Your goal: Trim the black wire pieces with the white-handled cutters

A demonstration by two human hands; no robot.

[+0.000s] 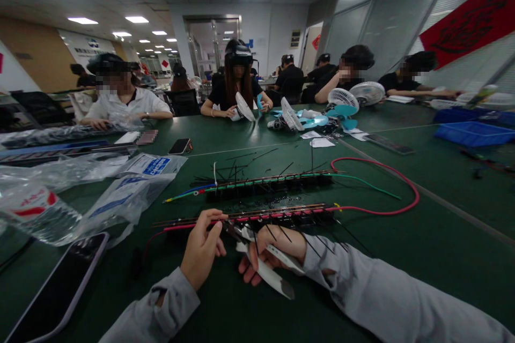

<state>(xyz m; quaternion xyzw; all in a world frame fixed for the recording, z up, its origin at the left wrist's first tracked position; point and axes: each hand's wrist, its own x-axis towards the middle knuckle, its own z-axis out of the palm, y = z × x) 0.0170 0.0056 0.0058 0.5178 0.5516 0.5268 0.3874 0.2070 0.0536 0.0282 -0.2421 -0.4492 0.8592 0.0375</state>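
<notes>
Left hand (201,249) is pinched down on the near strip (249,218), thumb and forefinger closed on the pink wire running along it, about at its middle-left. That near strip lies across the green table (422,246) just beyond both hands, with black zip-tie tails sticking out all along it. Right hand (267,254) is wrapped around a pair of white-handled cutters (261,265), fingers closed on the handles, with the tip pointing up-left toward the strip, right next to the left fingertips. Can't really tell if the blades are open or already on a tail, it's too small and dark there.

If I were trimming here I'd keep that left pinch close to the cut so the strip doesn't twist, set the blades flush on the tie tail and well off the pink wire, and snip one tail at a time.

Further back there's a second strip (265,185) with blue and green wires, and a red wire (402,185) looping out to the right. Plastic bags (120,193) and a phone (60,289) sit on the left. Other people work on small fans at the far side.
</notes>
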